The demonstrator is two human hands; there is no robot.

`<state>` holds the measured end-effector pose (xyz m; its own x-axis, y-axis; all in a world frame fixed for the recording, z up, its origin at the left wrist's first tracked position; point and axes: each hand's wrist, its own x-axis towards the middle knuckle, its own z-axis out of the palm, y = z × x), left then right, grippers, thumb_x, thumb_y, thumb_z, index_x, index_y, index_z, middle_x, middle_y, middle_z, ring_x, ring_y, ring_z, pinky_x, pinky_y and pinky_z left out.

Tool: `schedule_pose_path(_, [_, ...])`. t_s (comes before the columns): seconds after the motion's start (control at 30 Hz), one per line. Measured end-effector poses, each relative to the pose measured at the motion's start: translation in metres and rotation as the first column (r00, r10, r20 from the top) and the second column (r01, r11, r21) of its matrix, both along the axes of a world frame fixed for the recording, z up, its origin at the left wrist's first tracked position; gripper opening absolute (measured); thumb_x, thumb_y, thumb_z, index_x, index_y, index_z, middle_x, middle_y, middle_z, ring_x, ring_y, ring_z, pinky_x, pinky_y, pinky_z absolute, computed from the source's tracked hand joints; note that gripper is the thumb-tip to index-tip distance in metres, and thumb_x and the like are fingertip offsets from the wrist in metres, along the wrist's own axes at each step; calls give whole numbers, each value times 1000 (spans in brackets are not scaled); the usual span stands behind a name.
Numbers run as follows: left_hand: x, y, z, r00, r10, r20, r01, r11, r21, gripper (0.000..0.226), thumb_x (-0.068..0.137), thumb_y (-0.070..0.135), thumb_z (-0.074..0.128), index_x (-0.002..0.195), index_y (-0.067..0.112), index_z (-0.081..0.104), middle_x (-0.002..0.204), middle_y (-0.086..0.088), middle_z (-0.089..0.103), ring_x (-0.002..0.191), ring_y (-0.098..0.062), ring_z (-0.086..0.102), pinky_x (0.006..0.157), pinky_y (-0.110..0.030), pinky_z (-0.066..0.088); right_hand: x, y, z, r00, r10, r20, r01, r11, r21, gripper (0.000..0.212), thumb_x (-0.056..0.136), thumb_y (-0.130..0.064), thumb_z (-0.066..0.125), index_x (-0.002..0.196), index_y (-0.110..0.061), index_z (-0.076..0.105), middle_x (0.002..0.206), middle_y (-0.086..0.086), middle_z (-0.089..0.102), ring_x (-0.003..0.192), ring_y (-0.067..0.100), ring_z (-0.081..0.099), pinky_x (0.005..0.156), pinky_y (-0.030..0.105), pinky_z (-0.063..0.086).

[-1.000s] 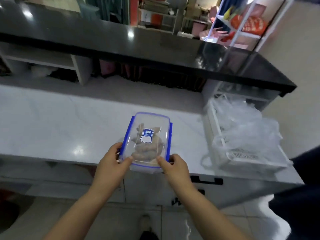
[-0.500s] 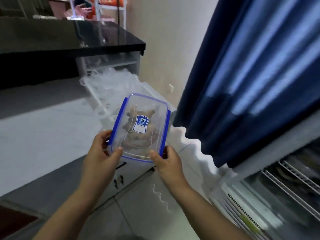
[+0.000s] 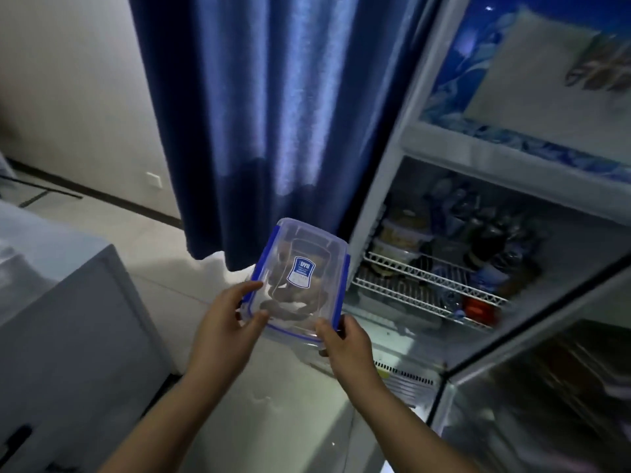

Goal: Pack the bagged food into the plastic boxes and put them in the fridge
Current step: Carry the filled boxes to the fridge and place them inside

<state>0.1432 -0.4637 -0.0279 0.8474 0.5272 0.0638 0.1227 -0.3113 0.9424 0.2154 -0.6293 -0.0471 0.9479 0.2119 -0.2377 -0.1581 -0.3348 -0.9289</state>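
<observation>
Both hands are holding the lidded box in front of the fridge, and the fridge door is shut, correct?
No. The head view shows the fridge door open, with the wire shelf exposed. The rest stands: the left hand and right hand hold the lidded box in front of the fridge.

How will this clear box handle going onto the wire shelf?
Probably stiff: the plastic box holds shape with left hand and right hand gripping only its near end. Likely light, part-filled. Low, flat: unlikely to tip on the wire shelf.

Indistinct blurry items (image 3: 485, 238) on fridge shelf (image 3: 415, 268).
</observation>
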Motion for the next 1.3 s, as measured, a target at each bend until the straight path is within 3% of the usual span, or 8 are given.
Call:
schedule_pose_path(0.23, [109, -76, -26, 968, -230, -102, 239, 967, 85, 35, 82, 26, 67, 115, 32, 58, 108, 7, 63, 89, -12, 62, 82, -34, 51, 71, -92, -23, 951, -291, -105, 295, 955, 29, 23, 87, -24, 61, 87, -1, 59, 82, 9, 60, 69, 20, 58, 51, 18, 47])
schedule_pose_path(0.5, [214, -134, -49, 870, -456, -187, 483, 865, 140, 39, 84, 27, 65, 122, 31, 56, 117, 5, 61, 95, -13, 60, 79, -23, 43, 127, -147, -39, 805, -564, -182, 572, 820, -12, 20, 85, -23, 62, 77, -5, 57, 72, 9, 59, 64, 22, 57, 69, 43, 55])
schedule_pose_path(0.63, [260, -158, -56, 781, -591, -200, 620, 772, 139, 41, 86, 27, 63, 126, 29, 53, 123, 6, 58, 103, -12, 56, 79, -19, 38, 150, -167, -41, 713, -671, -202, 683, 730, -13, 18, 87, -17, 60, 74, -5, 54, 78, 14, 53, 65, 22, 56, 65, 39, 56])
schedule_pose_path(0.73, [293, -175, -66, 713, -675, -189, 701, 696, 155, 44, 89, 28, 60, 132, 27, 50, 131, 5, 54, 116, -14, 52, 88, -20, 39, 174, -184, -43, 661, -724, -198, 731, 680, -45, 22, 89, -16, 59, 71, -8, 48, 77, 16, 48, 66, 30, 59, 41, 23, 45])
schedule_pose_path(0.87, [321, -196, -84, 661, -723, -202, 735, 568, 370, 45, 87, 23, 57, 132, 24, 52, 141, -6, 46, 125, -24, 47, 102, -32, 40, 203, -208, -50, 653, -739, -166, 730, 673, -122, 24, 90, -20, 56, 69, -12, 47, 68, 8, 50, 69, 34, 65, 42, 24, 38])
schedule_pose_path(1.0, [343, -219, -91, 579, -797, -171, 624, 298, 722, 55, 60, 22, 78, 113, 18, 66, 118, -10, 65, 105, -29, 63, 81, -44, 55, 230, -226, -59, 657, -739, -149, 713, 674, -194, 28, 87, -26, 59, 66, -12, 45, 63, 5, 51, 73, 37, 67, 54, 29, 39])
schedule_pose_path(1.1, [362, -237, -96, 521, -816, -251, 599, 140, 788, 73, 37, 27, 93, 105, 16, 71, 110, -4, 70, 97, -21, 68, 79, -32, 54, 252, -241, -66, 689, -712, -136, 682, 700, -214, 28, 88, -23, 58, 66, -12, 46, 62, 2, 51, 58, 21, 58, 46, 19, 41])
schedule_pose_path(1.3, [394, -260, -117, 537, -775, -332, 526, 0, 850, 82, 31, 16, 93, 109, 10, 69, 111, -8, 68, 97, -24, 66, 81, -32, 54, 292, -266, -82, 722, -669, -177, 655, 743, -138, 25, 88, -25, 59, 70, -13, 46, 64, 0, 50, 70, 30, 68, 51, 23, 45])
